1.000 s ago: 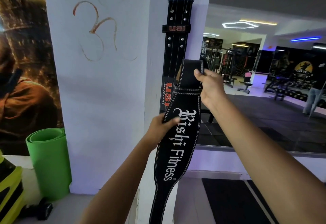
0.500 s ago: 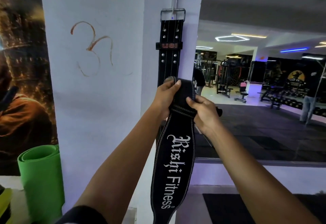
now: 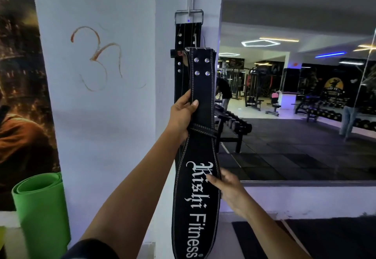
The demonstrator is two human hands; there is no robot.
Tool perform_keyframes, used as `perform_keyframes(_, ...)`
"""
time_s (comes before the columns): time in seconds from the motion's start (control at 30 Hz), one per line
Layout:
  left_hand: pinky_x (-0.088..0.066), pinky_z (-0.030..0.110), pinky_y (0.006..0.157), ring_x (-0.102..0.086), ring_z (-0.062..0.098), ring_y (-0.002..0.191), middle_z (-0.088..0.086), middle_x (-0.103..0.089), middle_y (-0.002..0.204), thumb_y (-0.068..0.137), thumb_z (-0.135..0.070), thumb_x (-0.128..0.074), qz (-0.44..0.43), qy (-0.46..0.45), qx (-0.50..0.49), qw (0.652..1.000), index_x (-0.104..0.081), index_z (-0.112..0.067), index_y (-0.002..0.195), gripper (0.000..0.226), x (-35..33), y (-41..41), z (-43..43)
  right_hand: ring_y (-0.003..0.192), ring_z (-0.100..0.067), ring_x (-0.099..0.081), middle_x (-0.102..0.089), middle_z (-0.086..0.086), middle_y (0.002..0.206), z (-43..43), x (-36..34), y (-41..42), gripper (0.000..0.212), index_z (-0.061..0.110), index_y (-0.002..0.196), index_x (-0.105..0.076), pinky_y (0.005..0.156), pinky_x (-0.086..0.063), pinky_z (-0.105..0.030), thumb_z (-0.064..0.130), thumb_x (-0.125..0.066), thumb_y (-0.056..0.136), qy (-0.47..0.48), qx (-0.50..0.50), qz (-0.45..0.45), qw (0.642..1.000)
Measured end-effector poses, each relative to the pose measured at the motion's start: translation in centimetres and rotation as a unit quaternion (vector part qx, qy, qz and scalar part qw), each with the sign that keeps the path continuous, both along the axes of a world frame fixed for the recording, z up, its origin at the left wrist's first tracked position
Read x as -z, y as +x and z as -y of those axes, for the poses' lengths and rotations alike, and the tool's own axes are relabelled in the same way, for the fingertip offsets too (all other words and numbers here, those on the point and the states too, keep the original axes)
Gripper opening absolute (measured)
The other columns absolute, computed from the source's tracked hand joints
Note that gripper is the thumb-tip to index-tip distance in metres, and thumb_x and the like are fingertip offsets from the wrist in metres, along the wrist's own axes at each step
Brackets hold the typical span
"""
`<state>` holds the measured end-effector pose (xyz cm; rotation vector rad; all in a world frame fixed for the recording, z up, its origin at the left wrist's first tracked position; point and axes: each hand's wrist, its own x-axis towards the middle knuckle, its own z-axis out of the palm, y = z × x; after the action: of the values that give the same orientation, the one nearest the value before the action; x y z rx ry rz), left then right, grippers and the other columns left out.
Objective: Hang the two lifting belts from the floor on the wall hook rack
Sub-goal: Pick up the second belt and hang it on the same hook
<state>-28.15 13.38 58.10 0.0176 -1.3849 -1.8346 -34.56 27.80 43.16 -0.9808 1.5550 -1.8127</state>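
Green rolled mat (image 3: 40, 207): upright, lower left, against white pillar (image 3: 101, 116).
Left hand (image 3: 182, 114): clamped on narrow upper strap of lettered belt (image 3: 198, 177), thumb across front.
Lettered belt: held vertical, overlapping hung belt (image 3: 180, 79).
Hung belt: buckle on wall hook (image 3: 189, 11).
Right hand (image 3: 227, 189): fingers spread, fingertips touching wide lettered section, gripping nothing.

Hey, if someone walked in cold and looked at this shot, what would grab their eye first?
Probably the black belt with white "Rishi Fitness" lettering, held upright in the centre, the left hand gripping its upper part and the right hand open against the lettering. Behind it a second black belt hangs by its metal buckle on the white pillar. At lower left, a bright green rolled mat stands out.
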Motion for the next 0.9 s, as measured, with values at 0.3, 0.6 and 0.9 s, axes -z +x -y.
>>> perform_keyframes(0.3,-0.057,0.020,0.066,-0.068,0.006,0.079,-0.008,-0.070,0.094,0.093,0.002,-0.046,-0.015,-0.013,-0.010,1.000,-0.050,-0.015,0.136,0.046,-1.6,-0.1,-0.3,0.105,-0.022,-0.066,-0.072,-0.006,0.108,1.4,-2.0,-0.7,0.041,0.016,0.103,-0.067,0.095,-0.049,-0.034,0.028,-0.074,0.065,-0.043,0.015,-0.004,0.999)
perform_keyframes(0.6,-0.059,0.031,0.076,-0.067,0.016,0.085,-0.001,-0.070,0.097,0.093,0.000,-0.047,-0.039,-0.012,0.003,0.999,-0.052,-0.017,0.133,0.043,-3.3,0.2,0.0,0.094,-0.016,-0.070,-0.074,-0.003,0.098,-0.6,3.5,-1.1,0.026,0.011,0.099,-0.067,0.082,-0.057,-0.026,0.005,-0.073,0.075,0.128,-0.007,-0.061,0.990)
perform_keyframes(0.9,-0.049,0.044,0.097,-0.061,0.025,0.104,0.008,-0.065,0.113,0.094,0.000,-0.046,-0.054,-0.013,0.004,0.998,-0.053,-0.017,0.132,0.043,-4.8,0.9,0.5,0.080,-0.012,-0.073,-0.077,0.000,0.086,-1.0,5.9,-1.6,0.031,0.000,0.105,-0.066,0.068,-0.055,-0.019,-0.004,-0.070,0.075,0.104,0.024,-0.012,0.994)
